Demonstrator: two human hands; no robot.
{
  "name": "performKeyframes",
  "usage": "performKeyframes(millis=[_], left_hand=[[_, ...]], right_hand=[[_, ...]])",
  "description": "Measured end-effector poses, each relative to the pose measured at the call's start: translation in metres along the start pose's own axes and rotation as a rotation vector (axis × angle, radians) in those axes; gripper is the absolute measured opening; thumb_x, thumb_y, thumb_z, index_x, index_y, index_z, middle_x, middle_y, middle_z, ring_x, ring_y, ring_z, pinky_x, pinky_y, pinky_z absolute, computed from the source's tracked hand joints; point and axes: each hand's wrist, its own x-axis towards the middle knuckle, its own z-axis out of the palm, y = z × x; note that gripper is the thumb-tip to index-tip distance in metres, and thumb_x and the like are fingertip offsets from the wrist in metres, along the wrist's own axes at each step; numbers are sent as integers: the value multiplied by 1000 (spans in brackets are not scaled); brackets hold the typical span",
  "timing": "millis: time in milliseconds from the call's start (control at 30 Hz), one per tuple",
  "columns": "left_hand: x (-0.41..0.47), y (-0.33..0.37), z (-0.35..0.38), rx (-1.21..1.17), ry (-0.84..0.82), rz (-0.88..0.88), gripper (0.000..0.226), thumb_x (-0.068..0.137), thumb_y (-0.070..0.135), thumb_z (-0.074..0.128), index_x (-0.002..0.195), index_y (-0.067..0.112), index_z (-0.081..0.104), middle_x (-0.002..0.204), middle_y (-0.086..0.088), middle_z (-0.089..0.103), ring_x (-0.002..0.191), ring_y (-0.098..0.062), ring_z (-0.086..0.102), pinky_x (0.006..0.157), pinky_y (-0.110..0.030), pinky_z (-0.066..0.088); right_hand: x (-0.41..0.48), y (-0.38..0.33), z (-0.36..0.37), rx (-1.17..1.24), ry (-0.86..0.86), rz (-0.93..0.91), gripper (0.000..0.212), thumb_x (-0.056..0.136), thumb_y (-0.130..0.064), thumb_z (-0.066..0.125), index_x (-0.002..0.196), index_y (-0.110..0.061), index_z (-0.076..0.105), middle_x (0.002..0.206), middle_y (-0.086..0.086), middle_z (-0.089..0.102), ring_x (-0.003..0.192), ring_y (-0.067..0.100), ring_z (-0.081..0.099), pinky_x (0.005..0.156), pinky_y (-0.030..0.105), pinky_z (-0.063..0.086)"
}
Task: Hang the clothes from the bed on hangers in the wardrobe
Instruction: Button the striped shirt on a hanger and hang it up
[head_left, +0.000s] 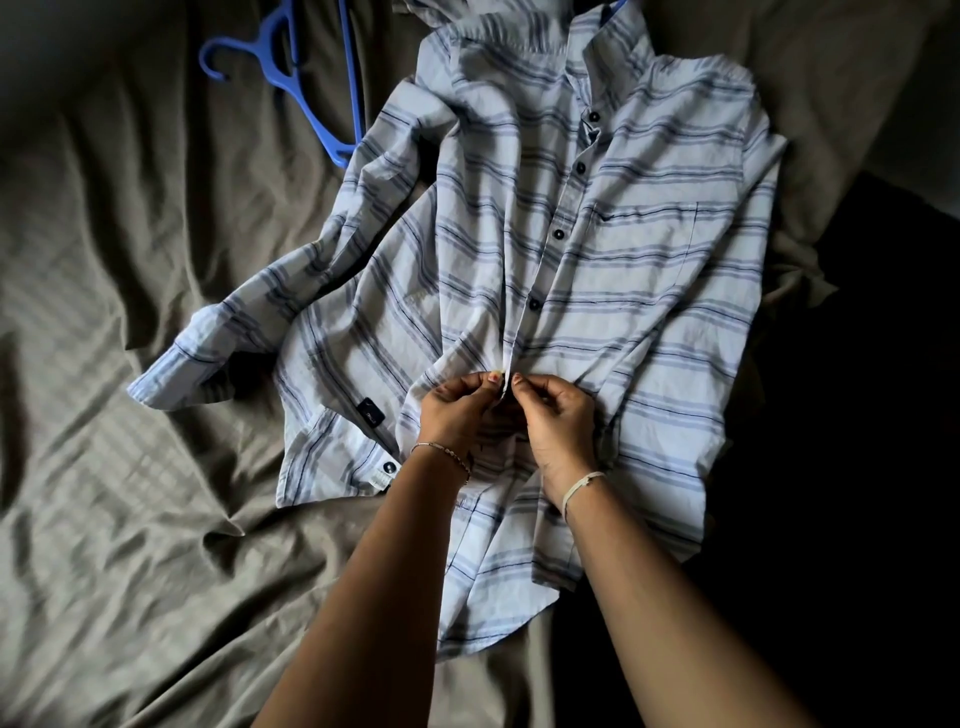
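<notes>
A light blue striped button-up shirt (597, 249) lies front-up on the bed, collar at the far end, one sleeve spread out to the left. Several dark buttons run down its placket. My left hand (457, 410) pinches the left edge of the placket low on the shirt. My right hand (556, 415) pinches the right edge just opposite, fingertips almost touching the left hand's. A blue plastic hanger (291, 67) lies on the sheet at the far left, partly tucked under the shirt's shoulder.
The bed is covered by a rumpled grey-brown sheet (130, 415). A dark area (857, 415) lies beyond the bed's right edge. A pillow-like mound (857, 78) rises at the far right.
</notes>
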Motion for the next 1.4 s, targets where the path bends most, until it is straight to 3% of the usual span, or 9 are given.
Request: performKeyframes(millis=[133,333,567,733,833,933,1067,1233,1400], left_hand=[[0,1,-1,9,-9,-5,12,87,5,66,76,7,68,64,-8,68,56,-16,64,60,-29,55],[-1,6,3,77,59,12,17,82,7,72,66,8,67,70,-14,66,74,-25,61,80,-43,53],[-11,16,10,218,97,12,18,76,17,80,66,10,68,54,-5,65,48,-16,60,51,-24,53],[-1,13,9,425,180,116,18,73,29,79,62,19,69,68,-7,71,68,-23,68,74,-43,59],[2,10,8,610,163,196,16,76,36,76,78,20,74,80,-5,75,81,-21,71,79,-42,58],[0,12,8,774,208,270,19,82,36,70,90,21,74,87,-4,74,87,-21,70,80,-37,57],[-8,14,15,970,309,356,21,85,37,64,93,20,72,92,-8,73,91,-26,66,73,-30,50],[-8,12,17,872,288,282,23,87,35,63,88,14,72,88,-10,73,89,-26,66,71,-28,47],[-7,13,19,582,201,98,27,87,26,66,62,17,63,66,-5,65,66,-17,60,72,-32,52]], right_hand=[[4,0,-1,12,-31,57,7,85,0,68,91,2,71,85,17,70,74,19,63,73,30,55],[2,-6,-1,63,-46,113,12,82,2,70,78,-9,71,75,7,70,65,13,64,67,26,56],[5,-1,2,-5,22,96,20,78,3,72,69,-14,70,71,7,69,67,18,61,69,31,53],[4,8,3,-97,67,-62,21,80,4,70,72,-15,68,69,-3,67,58,-3,59,65,18,51],[5,9,5,-161,76,-104,12,83,2,68,78,-9,68,70,0,65,54,-9,55,63,12,48],[6,12,10,-228,106,-124,6,84,1,66,82,-5,69,74,4,66,60,-2,56,63,12,46],[5,17,16,-249,159,-121,5,83,-1,66,83,-6,68,77,9,68,69,17,61,70,32,53],[-1,19,18,-364,199,-235,4,84,-9,65,83,-8,69,81,13,70,74,27,65,72,40,54],[-9,11,18,-391,248,-280,4,84,-10,66,83,-9,69,82,8,70,75,23,64,71,32,50]])
